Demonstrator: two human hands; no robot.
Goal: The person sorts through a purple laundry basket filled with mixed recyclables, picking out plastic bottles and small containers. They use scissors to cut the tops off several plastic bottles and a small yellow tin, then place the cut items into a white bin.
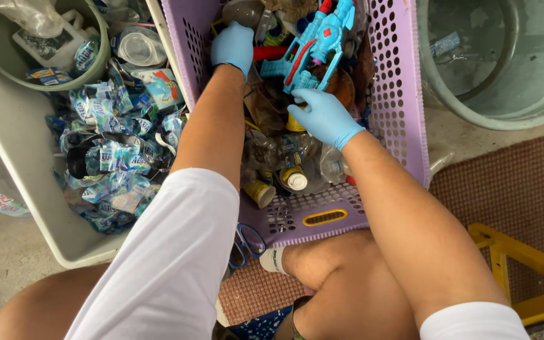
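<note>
From the head camera we see both our gloved hands down in the lilac perforated basket [404,113]. Our left hand [233,47] is curled, fingers buried in the clutter near the basket's far left corner; we cannot tell what it grips. Our right hand [324,116] lies spread, fingertips pressing on the blue toy gun [313,44], which lies across the heap toward the far edge. Crushed bottles [297,167] crowd the near edge. Beside the basket's left wall, a grey bin [26,182] holds crumpled blue wrappers [111,164]. We judge the loose heap could shift under our fingers, and a hidden sharp edge could tear a glove.
</note>
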